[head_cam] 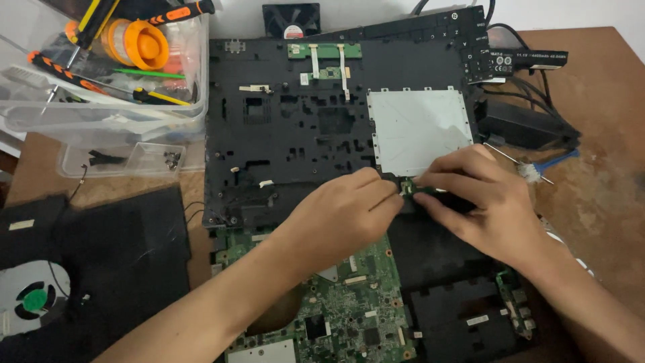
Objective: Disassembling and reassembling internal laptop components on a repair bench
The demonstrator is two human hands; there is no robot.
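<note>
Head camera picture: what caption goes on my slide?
Two hands pinch a small green part on an opened laptop's black frame.

The left hand (346,212) and the right hand (484,195) met fingertip to fingertip over a small green circuit piece (408,187) at the lower edge of the black laptop chassis panel (295,134), just below its silver touchpad plate (418,129). A green motherboard (349,316) lay under the left forearm at the desk's (605,134) near edge. A clear plastic tool box (107,87) stood in the far left corner, a cooling fan (30,299) at the near left.
</note>
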